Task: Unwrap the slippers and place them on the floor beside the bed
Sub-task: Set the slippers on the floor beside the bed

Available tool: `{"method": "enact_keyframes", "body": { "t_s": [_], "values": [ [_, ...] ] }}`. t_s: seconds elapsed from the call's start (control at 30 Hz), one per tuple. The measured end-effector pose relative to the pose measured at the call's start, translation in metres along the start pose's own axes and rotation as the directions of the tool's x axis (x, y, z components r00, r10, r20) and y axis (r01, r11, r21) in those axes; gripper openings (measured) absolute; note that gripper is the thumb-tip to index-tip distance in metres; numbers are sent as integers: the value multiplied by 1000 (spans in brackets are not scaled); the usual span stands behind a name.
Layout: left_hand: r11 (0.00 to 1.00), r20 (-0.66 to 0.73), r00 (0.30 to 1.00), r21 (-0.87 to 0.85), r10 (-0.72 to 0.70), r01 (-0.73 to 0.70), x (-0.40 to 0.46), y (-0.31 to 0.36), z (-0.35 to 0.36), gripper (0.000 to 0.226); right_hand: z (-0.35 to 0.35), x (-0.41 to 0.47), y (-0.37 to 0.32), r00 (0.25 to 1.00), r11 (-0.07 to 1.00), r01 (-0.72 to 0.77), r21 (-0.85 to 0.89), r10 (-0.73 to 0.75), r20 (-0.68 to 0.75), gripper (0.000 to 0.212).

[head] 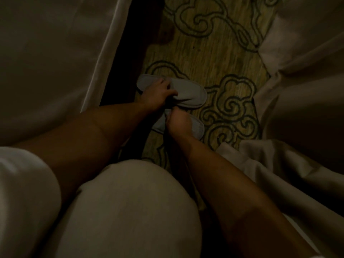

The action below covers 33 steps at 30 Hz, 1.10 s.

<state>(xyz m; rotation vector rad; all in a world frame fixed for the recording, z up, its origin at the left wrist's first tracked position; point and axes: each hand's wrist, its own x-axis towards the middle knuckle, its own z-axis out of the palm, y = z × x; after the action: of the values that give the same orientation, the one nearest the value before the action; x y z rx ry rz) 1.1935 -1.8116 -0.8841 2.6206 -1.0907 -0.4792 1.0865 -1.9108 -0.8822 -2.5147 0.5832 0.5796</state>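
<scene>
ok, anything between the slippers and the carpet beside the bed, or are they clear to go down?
Nothing visible in the way. Both pale grey fabric slippers lie low over bare patterned green carpet, the left hand gripping the far one, the right hand on the near one. White bedding hangs to the side, not underneath.

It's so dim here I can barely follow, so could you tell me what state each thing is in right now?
Upper slipper: unwrapped, on the carpet, gripped by the left hand.
Lower slipper: unwrapped, on the carpet, held by the right hand.
Carpet: patterned, bare between the beds.
Bed sheet: hanging at the left.
Bedding: rumpled at the right.
</scene>
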Motion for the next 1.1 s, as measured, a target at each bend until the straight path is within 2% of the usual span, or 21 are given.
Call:
{"method": "enact_keyframes", "body": {
  "t_s": [0.1,0.27,0.37,0.4,0.47,0.57,0.67,0.77,0.93,1.1],
  "values": [
    [996,-31,999,-81,-32,30,-7,-3,5,52,1,2,-6,1000,998,1,56,0,-6,25],
    [972,26,989,-182,-144,147,-12,3,3,31,-2,4,-11,1000,992,-10,124,7,18,22],
    [986,46,996,-151,-70,76,-13,4,6,54,-2,-3,-9,998,963,-11,270,-6,62,18],
    [983,50,995,-160,-83,90,-14,5,5,57,-1,-5,-8,997,952,-8,305,-15,72,17],
    [981,45,992,-155,-114,120,-12,5,4,50,-1,-7,-6,994,946,11,324,-46,99,15],
    [979,98,984,-130,-147,159,-6,10,2,37,-2,-8,-7,987,953,28,303,-75,146,26],
    [985,140,979,-68,-145,155,-1,12,3,41,-3,-6,-6,982,957,14,291,-68,177,33],
    [984,121,979,-55,-163,171,8,13,5,36,-4,-6,-5,979,958,2,286,-60,194,38],
    [968,85,976,-138,-200,211,33,4,-16,42,-31,-5,-3,995,960,50,276,-73,74,23],
    [947,87,954,-126,-286,295,16,23,-69,44,-97,-21,-10,999,953,-24,301,30,-15,22]
  ]
}}
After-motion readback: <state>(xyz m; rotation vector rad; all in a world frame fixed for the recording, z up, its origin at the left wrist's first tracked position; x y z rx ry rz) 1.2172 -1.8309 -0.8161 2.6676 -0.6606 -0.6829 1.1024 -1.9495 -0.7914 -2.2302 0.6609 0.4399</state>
